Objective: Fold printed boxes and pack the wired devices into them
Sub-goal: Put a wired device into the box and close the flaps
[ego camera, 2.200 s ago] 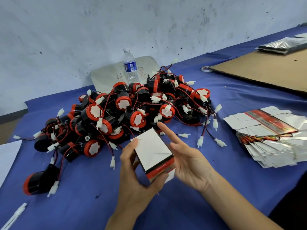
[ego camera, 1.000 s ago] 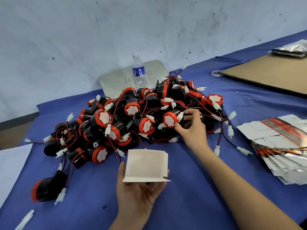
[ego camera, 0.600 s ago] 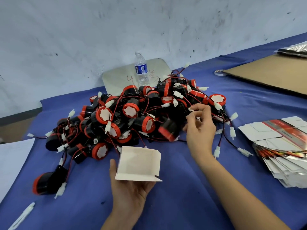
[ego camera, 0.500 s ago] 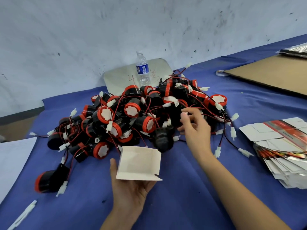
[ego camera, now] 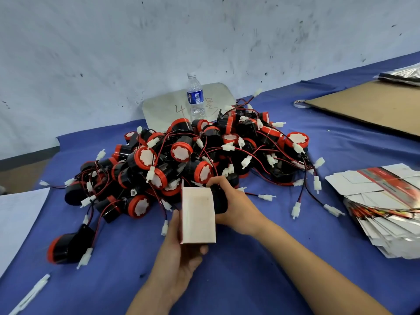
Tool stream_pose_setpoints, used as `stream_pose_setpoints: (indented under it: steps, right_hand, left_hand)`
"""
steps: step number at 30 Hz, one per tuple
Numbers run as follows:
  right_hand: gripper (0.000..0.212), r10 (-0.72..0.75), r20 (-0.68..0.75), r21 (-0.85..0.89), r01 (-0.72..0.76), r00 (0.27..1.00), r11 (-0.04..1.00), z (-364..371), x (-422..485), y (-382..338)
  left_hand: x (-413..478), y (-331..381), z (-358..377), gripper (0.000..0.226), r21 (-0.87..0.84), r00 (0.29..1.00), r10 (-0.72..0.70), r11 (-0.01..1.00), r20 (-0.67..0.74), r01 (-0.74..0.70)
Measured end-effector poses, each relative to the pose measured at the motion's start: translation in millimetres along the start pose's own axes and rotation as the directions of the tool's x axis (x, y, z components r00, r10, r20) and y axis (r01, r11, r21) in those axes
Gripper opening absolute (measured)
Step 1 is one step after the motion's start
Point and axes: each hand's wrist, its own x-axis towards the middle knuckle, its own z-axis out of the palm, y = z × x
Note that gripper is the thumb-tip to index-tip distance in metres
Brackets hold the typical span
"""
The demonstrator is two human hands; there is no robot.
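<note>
A person's left hand point(ego camera: 179, 253) grips one folded white box point(ego camera: 198, 215) from below, thumb up its left side and fingers curled under the near end. The right hand point(ego camera: 236, 208) is closed around one black device point(ego camera: 219, 200), pressed against the box's right side; whether any of it is inside the box cannot be told. Just beyond both grips lies one large heap of black-and-red wired devices point(ego camera: 193, 153), too many and too tangled to count, their white plugs point(ego camera: 267, 197) spilling over the blue table point(ego camera: 250, 280). One more device point(ego camera: 66, 246) lies apart, left of the box. One fanned stack of flat printed boxes point(ego camera: 384, 205) sits well right of the right hand. Behind the heap stands one water bottle point(ego camera: 195, 96); far right lies one cardboard sheet point(ego camera: 368, 105).
</note>
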Motion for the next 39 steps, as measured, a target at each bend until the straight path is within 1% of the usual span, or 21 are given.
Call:
stream_pose_setpoints:
  steps: [3, 5, 8, 10, 13, 15, 16, 18, 21, 23, 24, 26, 28, 29, 30, 31, 32, 34, 35, 37, 39]
  right_hand:
    - [0.060, -0.011, -0.126, 0.000, 0.012, 0.992, 1.000, 6.9, -0.5, -3.6]
    - [0.056, -0.052, -0.242, 0.076, 0.072, 0.969, 0.995, 10.3, -1.4, -8.0]
    - [0.039, -0.107, -0.363, 0.186, 0.185, 0.926, 0.965, 10.7, -4.0, -14.8]
    - [0.029, -0.081, -0.459, 0.247, 0.215, 0.885, 0.945, 8.8, -5.6, -21.4]
    - [0.033, -0.005, -0.608, 0.380, 0.297, 0.794, 0.876, 3.0, -9.4, -30.4]
    - [0.039, 0.019, -0.661, 0.431, 0.360, 0.750, 0.827, -2.9, -12.8, -35.3]
    - [0.040, 0.010, -0.672, 0.433, 0.382, 0.740, 0.816, -5.0, -14.2, -37.4]
    - [0.039, -0.022, -0.661, 0.437, 0.409, 0.750, 0.801, -5.5, -16.4, -40.9]
    - [0.038, -0.059, -0.558, 0.441, 0.356, 0.828, 0.824, 3.9, -18.6, -43.0]
    - [0.038, -0.074, -0.492, 0.378, 0.289, 0.867, 0.879, 9.8, -19.4, -41.3]
    - [0.038, -0.089, -0.477, 0.326, 0.270, 0.874, 0.906, 11.1, -19.7, -39.9]
    - [0.038, -0.128, -0.489, 0.223, 0.266, 0.863, 0.938, 10.8, -19.1, -38.0]
    - [0.037, -0.160, -0.520, 0.149, 0.273, 0.839, 0.950, 9.0, -18.1, -38.6]
    - [0.036, -0.161, -0.524, 0.144, 0.273, 0.836, 0.951, 8.2, -17.9, -40.2]
    - [0.036, -0.157, -0.517, 0.156, 0.273, 0.841, 0.949, 7.8, -18.3, -41.6]
    - [0.036, -0.153, -0.501, 0.177, 0.274, 0.852, 0.945, 7.5, -18.8, -42.7]
    - [0.036, -0.146, -0.477, 0.213, 0.275, 0.866, 0.938, 8.0, -19.8, -44.1]
    - [0.035, -0.131, -0.426, 0.306, 0.279, 0.895, 0.910, 9.2, -21.6, -46.7]
    - [0.034, -0.131, -0.406, 0.322, 0.275, 0.904, 0.906, 9.9, -22.1, -46.8]
    - [0.032, -0.133, -0.370, 0.283, 0.248, 0.919, 0.927, 10.0, -20.8, -44.6]
    - [0.026, -0.125, -0.312, 0.293, 0.220, 0.942, 0.930, 7.7, -18.1, -42.1]
  left_hand:
    - [-1.6, 0.5, 0.5, 0.036, 0.042, 0.994, 0.086, 0.996, -0.064, -0.083]
    - [-2.8, 1.1, 0.3, 0.032, 0.038, 0.987, 0.140, 0.990, -0.083, -0.137]
    - [-6.2, 2.5, 0.2, 0.026, -0.066, 0.984, 0.152, 0.985, -0.097, -0.158]
    - [-7.5, 3.8, 0.8, 0.024, -0.135, 0.986, 0.140, 0.979, -0.093, -0.152]
    - [-4.2, 4.5, -0.2, 0.024, -0.176, 0.990, 0.119, 0.976, -0.078, -0.131]
    - [-0.1, 4.4, 0.0, 0.028, -0.181, 0.992, 0.102, 0.977, -0.069, -0.113]
    - [1.9, 4.2, 1.2, 0.031, -0.169, 0.994, 0.086, 0.981, -0.063, -0.096]
    - [6.4, 1.1, 2.0, 0.038, -0.089, 0.997, 0.055, 0.994, -0.062, -0.061]
    - [13.6, -5.0, -1.3, 0.048, 0.150, 0.993, 0.063, 0.987, -0.099, -0.048]
    - [16.0, -5.5, -5.4, 0.051, 0.267, 0.987, 0.128, 0.959, -0.100, -0.097]
    - [16.8, -4.6, -7.4, 0.056, 0.307, 0.982, 0.173, 0.941, -0.079, -0.141]
    - [15.3, -3.9, -10.1, 0.064, 0.364, 0.968, 0.253, 0.900, 0.008, -0.238]
    - [13.0, -5.8, -12.4, 0.066, 0.432, 0.936, 0.342, 0.835, 0.081, -0.342]
    - [12.7, -8.2, -12.0, 0.073, 0.493, 0.912, 0.394, 0.775, 0.112, -0.395]
    - [12.3, -10.9, -11.7, 0.089, 0.551, 0.883, 0.445, 0.704, 0.147, -0.447]
    - [12.3, -13.5, -11.4, 0.099, 0.591, 0.850, 0.496, 0.638, 0.176, -0.494]
    - [13.5, -15.8, -11.5, 0.102, 0.611, 0.815, 0.548, 0.584, 0.187, -0.533]
    - [16.0, -18.8, -13.0, 0.095, 0.615, 0.752, 0.637, 0.528, 0.170, -0.587]
    - [16.8, -18.6, -13.7, 0.089, 0.604, 0.737, 0.660, 0.531, 0.145, -0.595]
    - [19.2, -17.8, -16.0, 0.078, 0.586, 0.726, 0.683, 0.557, 0.080, -0.588]
    - [20.8, -17.6, -18.4, 0.073, 0.573, 0.721, 0.692, 0.578, 0.034, -0.582]
